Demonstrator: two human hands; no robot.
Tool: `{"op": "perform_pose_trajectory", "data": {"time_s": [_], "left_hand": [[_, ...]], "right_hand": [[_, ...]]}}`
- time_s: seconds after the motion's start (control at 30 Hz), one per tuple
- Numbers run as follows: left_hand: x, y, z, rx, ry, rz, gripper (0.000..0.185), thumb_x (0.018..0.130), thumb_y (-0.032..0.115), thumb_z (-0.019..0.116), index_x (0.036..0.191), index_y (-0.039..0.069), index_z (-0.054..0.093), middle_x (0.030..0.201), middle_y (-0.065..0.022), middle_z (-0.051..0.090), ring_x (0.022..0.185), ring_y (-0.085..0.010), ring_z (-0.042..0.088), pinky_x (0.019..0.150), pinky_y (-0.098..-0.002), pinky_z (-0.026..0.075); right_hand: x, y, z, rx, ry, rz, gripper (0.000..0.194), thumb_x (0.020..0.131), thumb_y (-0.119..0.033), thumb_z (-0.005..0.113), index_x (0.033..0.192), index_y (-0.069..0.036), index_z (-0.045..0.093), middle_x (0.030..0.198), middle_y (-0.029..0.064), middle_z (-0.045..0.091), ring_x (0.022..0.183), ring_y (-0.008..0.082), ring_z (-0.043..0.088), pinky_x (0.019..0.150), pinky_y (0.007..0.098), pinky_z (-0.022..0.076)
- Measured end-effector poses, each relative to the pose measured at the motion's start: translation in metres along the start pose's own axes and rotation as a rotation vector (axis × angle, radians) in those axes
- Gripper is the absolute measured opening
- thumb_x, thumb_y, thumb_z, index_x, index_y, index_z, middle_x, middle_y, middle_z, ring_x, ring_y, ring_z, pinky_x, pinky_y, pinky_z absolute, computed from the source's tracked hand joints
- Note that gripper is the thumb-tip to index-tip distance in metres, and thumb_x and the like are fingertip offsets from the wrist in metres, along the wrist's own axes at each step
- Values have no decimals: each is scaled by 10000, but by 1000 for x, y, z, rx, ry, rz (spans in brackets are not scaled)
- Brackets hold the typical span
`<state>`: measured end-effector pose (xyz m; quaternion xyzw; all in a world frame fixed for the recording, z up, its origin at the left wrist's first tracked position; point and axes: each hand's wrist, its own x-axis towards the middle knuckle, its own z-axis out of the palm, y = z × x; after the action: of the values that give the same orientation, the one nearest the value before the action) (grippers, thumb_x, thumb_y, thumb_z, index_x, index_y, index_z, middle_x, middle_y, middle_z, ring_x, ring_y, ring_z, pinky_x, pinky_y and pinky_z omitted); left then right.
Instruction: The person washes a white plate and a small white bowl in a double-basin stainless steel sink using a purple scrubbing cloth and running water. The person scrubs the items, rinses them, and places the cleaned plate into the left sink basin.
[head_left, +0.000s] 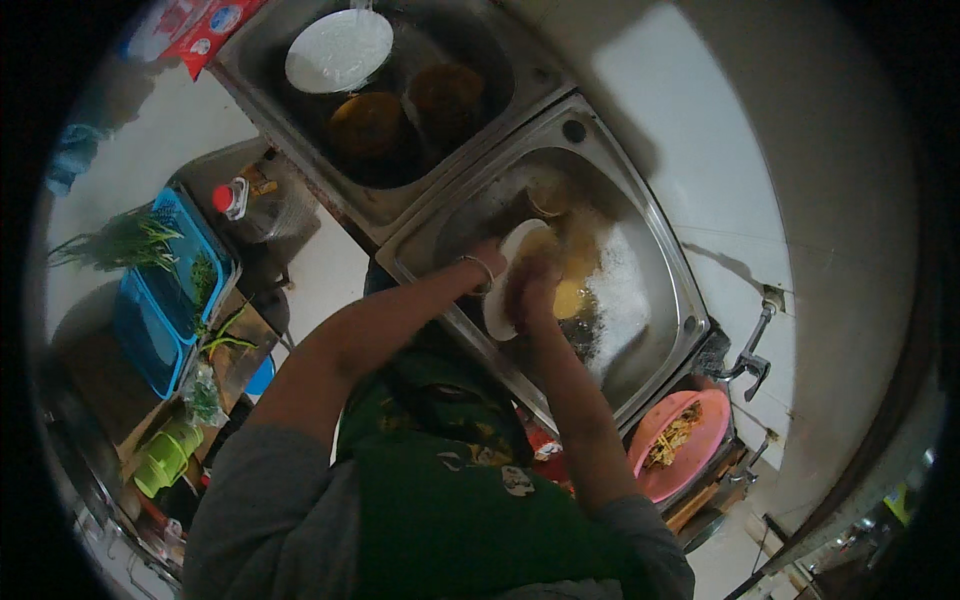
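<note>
Over the near stainless steel sink (664, 247), my left hand (484, 264), with a bangle at the wrist, holds a white plate (501, 311) by its edge, tilted up. My right hand (538, 289) is against the plate's face; it is blurred, and whether it holds anything cannot be told. Foamy water (619, 292) fills part of the basin, with a yellow thing (571, 298) and a round dish (549, 201) in it. In the second sink (517, 131) a white plate (339, 51) lies under running water beside two brownish round things.
A pink basin (686, 446) with food scraps stands right of the sink, near a wall tap (750, 364). At the left are a large plastic bottle (274, 206), blue baskets (157, 322) with green vegetables, and a green plastic container (166, 459).
</note>
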<state>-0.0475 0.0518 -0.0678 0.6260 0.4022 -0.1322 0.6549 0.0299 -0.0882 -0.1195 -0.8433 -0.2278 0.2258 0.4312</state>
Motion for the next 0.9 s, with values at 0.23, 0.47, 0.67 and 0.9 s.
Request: {"op": "perform_pose_trajectory", "data": {"time_s": [0.23, 0.47, 0.67, 0.9], "left_hand": [[15, 46, -29, 515, -188, 613, 329, 711, 93, 510, 1029, 41, 579, 1000, -183, 590, 940, -330, 561, 804, -391, 443], [47, 63, -18, 706, 175, 952, 306, 745, 121, 508, 1035, 61, 587, 1016, -165, 592, 939, -314, 567, 824, -387, 444], [17, 83, -30, 169, 229, 701, 355, 685, 1, 416, 991, -2, 596, 834, -118, 625, 819, -210, 592, 728, -314, 456], [-39, 102, -2, -568, 320, 505, 371, 689, 22, 447, 1041, -28, 552, 896, -110, 610, 802, -198, 580, 709, -309, 459]], "right_hand": [[40, -105, -44, -428, -42, -651, 430, 669, -187, 605, 1088, -124, 535, 1027, 151, 518, 968, 330, 494, 806, 399, 410], [90, -166, -102, -646, -409, -754, 377, 707, -237, 577, 1079, -178, 566, 960, 102, 580, 902, 287, 556, 763, 374, 454], [79, -64, -131, -66, -110, -34, 343, 766, -354, 582, 952, -68, 620, 879, 132, 630, 791, 257, 614, 679, 341, 473], [-9, -25, -54, 1048, 276, 500, 477, 837, -360, 535, 1117, 24, 493, 1035, 95, 549, 880, 175, 550, 755, 312, 467]]}}
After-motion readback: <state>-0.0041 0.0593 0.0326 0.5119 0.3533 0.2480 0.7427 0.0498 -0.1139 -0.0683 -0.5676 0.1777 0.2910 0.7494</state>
